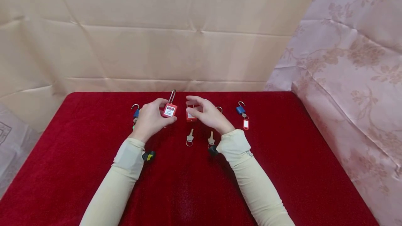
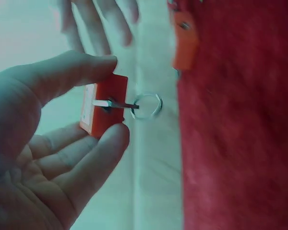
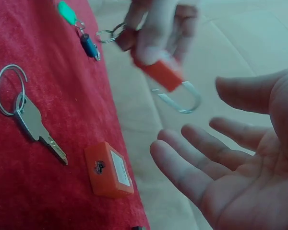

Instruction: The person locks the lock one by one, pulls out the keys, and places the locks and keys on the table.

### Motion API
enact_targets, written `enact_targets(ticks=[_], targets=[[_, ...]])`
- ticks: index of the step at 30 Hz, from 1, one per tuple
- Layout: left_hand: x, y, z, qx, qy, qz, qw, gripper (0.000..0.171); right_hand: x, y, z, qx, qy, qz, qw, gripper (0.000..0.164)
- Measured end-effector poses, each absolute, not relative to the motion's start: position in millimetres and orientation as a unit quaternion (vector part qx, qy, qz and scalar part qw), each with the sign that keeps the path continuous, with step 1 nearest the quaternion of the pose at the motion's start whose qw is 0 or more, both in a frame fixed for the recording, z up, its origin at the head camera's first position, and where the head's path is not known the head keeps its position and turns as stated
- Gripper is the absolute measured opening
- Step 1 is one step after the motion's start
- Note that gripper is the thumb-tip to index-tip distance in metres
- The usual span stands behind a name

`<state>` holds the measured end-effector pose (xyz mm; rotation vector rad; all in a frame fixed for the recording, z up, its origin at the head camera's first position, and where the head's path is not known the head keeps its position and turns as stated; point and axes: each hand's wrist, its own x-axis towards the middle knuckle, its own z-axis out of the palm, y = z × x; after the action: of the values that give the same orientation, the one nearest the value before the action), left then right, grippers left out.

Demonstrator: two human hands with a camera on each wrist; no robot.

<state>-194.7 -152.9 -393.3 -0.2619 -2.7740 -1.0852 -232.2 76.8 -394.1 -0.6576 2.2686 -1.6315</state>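
Observation:
Between thumb and fingers my left hand [image 1: 150, 118] holds a red padlock [image 1: 170, 110] above the table, its label facing me and its shackle up. The right wrist view shows that shackle [image 3: 185, 109] with one leg free of the body. A key [image 2: 103, 103] with a ring [image 2: 161, 105] sits in the padlock's bottom keyhole. My right hand [image 1: 208, 114] is empty, fingers spread and palm turned toward the held padlock. Near it a second red padlock [image 3: 105, 172] stands on the table, partly hidden by the fingers in the head view.
On the red cloth [image 1: 188, 191] lie two loose keys, a left one [image 1: 190, 137] and a right one [image 1: 211, 138]. Blue padlocks with open shackles lie at left [image 1: 135, 113] and right [image 1: 240, 110]. Another shackle [image 1: 219, 108] shows behind my right hand. Cream fabric [image 1: 157, 51] hangs behind.

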Motion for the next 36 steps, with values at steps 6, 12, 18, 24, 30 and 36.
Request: enact_targets(ticks=[6, 12, 18, 24, 30, 36], targets=[[-181.6, -135.2, -375.0, -0.141, -0.902, -0.399, 0.091, 0.058, -234.6, 78.7, -393.6, -0.179, 0.739, -0.632, 0.148, 0.058], [-173.5, -119.9, -369.6, -0.171, -0.889, -0.416, 0.08, 0.056, -234.3, 80.0, -391.8, -0.165, 0.709, -0.674, 0.127, 0.05], [-172.1, -115.0, -373.1, -0.176, -0.888, -0.419, 0.073, 0.054, -234.2, 79.7, -390.9, -0.156, 0.708, -0.68, 0.107, 0.044], [-171.9, -115.7, -373.9, -0.169, -0.89, -0.415, 0.081, 0.054, -233.7, 79.5, -389.1, -0.155, 0.704, -0.686, 0.094, 0.041], [-175.0, -116.2, -376.7, -0.156, -0.895, -0.409, 0.085, 0.056, -233.2, 79.9, -388.9, -0.156, 0.701, -0.692, 0.074, 0.039], [-175.5, -114.5, -379.0, -0.151, -0.899, -0.401, 0.091, 0.055, -231.9, 79.7, -386.8, -0.158, 0.697, -0.695, 0.079, 0.039]])
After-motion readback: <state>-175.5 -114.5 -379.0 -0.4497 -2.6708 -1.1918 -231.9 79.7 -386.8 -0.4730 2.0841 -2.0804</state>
